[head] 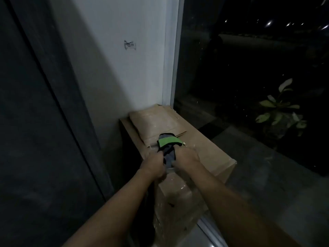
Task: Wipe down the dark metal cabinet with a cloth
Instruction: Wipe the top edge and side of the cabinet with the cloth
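Cloth [169, 142], dark grey with a bright green band, bunched between both hands above a cardboard box [206, 147]. Left hand [153, 164] grips the near left edge of the fabric, fingers curled round it. Right hand [187, 159] does likewise on the right edge, fingers clenched into the folds. Hands nearly touching, forearms reaching in from the bottom of the view. Green band sits at the far end of the cloth, just over the box top.

Dark metal cabinet [26, 122] fills the left side, tall and upright, a vertical seam running down its face; surface looks dusty (light too dim to be sure). Cloth is well apart from it, off to its right.

Box stands on the floor [267, 186] against a white wall [124, 77], pale flecks scattered on its top. A paler flat cardboard piece [153, 120] lies on its far end. Small grey scuff [130, 45] on the wall. Dark window glass [231, 68] to the right, with a leafy plant [281, 107] beyond it.
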`<state>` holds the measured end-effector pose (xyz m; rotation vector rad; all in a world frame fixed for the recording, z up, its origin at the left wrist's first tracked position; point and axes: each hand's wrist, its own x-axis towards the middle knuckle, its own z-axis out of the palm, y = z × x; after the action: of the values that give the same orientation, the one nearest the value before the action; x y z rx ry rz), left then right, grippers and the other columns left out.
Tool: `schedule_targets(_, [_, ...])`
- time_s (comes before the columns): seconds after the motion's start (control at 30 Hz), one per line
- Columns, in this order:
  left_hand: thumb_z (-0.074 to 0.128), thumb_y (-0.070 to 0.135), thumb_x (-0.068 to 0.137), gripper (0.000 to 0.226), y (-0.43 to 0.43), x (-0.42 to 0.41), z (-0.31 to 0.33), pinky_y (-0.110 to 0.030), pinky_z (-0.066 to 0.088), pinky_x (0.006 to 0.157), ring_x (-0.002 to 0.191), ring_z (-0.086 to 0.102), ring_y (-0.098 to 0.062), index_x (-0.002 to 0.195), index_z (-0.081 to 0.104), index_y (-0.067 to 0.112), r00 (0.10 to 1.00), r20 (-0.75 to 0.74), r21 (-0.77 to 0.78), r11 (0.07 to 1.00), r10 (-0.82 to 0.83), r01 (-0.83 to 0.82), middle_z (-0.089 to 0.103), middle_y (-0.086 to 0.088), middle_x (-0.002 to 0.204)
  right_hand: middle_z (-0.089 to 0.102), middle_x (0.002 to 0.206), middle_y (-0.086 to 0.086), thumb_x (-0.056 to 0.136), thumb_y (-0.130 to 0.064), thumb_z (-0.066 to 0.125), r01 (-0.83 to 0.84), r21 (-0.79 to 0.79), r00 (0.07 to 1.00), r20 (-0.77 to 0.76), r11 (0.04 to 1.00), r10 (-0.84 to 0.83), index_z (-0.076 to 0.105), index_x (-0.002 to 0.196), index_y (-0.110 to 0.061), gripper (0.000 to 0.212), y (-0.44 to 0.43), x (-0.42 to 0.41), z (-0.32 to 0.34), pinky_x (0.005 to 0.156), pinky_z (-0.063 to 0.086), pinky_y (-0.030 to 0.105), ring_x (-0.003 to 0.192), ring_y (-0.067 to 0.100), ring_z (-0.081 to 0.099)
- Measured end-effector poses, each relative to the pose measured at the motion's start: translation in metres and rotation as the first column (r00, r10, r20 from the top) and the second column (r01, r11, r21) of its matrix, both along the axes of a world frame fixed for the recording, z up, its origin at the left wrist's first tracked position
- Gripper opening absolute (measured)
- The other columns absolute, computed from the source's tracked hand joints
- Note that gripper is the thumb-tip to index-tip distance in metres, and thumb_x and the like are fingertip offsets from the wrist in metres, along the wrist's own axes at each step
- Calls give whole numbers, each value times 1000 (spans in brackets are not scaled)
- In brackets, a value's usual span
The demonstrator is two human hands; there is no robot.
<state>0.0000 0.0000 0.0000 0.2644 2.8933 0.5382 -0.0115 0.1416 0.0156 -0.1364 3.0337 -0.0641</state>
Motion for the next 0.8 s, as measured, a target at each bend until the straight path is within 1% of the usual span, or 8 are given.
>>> schedule_targets(0.1, [50, 23, 95, 26, 0, -3, -2, -44, 44, 97, 119, 45, -37, 117, 52, 9, 1000, -14, -64, 998, -2, 2, 51, -18, 124, 52, 135, 12, 92, -31, 61, 33, 121, 999, 11, 992, -35, 50, 130, -17, 42, 0, -7, -8, 110, 33, 47, 125, 32, 48])
schedule_targets(0.2, [52, 18, 97, 27, 3, -3, -1, -44, 46, 95, 119, 44, -35, 122, 51, 9, 1000, -8, -87, 996, 29, -29, 45, -17, 128, 43, 140, 16, 89, -30, 67, 49, 171, 998, 36, 984, -56, 46, 135, -18, 52, -4, -9, -15, 114, 23, 57, 131, 35, 37])
schedule_targets(0.33, [51, 17, 98, 28, 3, -4, 1, -44, 47, 97, 121, 40, -35, 125, 52, 11, 996, -67, -74, 996, 52, -57, 46, -17, 129, 41, 137, 17, 89, -28, 68, 72, 120, 997, -18, 990, -70, 46, 132, -19, 50, -2, -11, -22, 109, 35, 51, 127, 34, 36])
schedule_targets(0.43, [52, 19, 97, 26, 3, -6, 2, -43, 44, 100, 122, 42, -33, 122, 55, 11, 996, -77, -3, 999, 49, -49, 51, -14, 126, 41, 137, 16, 90, -29, 66, 57, 97, 998, -47, 994, -52, 46, 133, -22, 48, 2, -12, -23, 106, 37, 47, 127, 33, 36])
schedule_targets(0.53, [51, 16, 94, 21, 4, -6, 1, -36, 44, 94, 116, 47, -32, 113, 58, 11, 997, -66, 115, 993, 41, -33, 58, -13, 115, 48, 135, 12, 90, -28, 65, 56, 19, 998, -28, 998, -55, 51, 125, -25, 37, 4, -13, -24, 111, 32, 54, 130, 35, 37])
schedule_targets(0.63, [55, 21, 88, 26, 4, -2, 4, -34, 45, 92, 112, 46, -28, 113, 57, 15, 997, 19, 190, 979, 77, -79, 58, -9, 111, 55, 124, 10, 90, -21, 64, 40, -34, 997, -64, 999, -42, 54, 114, -24, 27, 4, -7, -26, 106, 38, 51, 124, 33, 45])
schedule_targets(0.73, [55, 36, 74, 54, 3, 2, 10, -42, 45, 101, 114, 51, -30, 124, 52, 17, 992, 90, 284, 953, 87, -109, 59, -9, 117, 61, 108, 7, 88, -13, 60, 2, -246, 993, -114, 969, -31, 53, 98, -25, 17, 11, -1, -26, 92, 45, 39, 104, 28, 57])
schedule_targets(0.8, [53, 44, 72, 71, 1, 4, 14, -42, 41, 107, 121, 50, -33, 135, 44, 13, 993, 83, 320, 942, 81, -104, 57, -12, 127, 60, 101, 5, 84, -9, 62, -17, -431, 992, -122, 902, -39, 54, 90, -26, 20, 17, 4, -23, 76, 45, 31, 93, 25, 59])
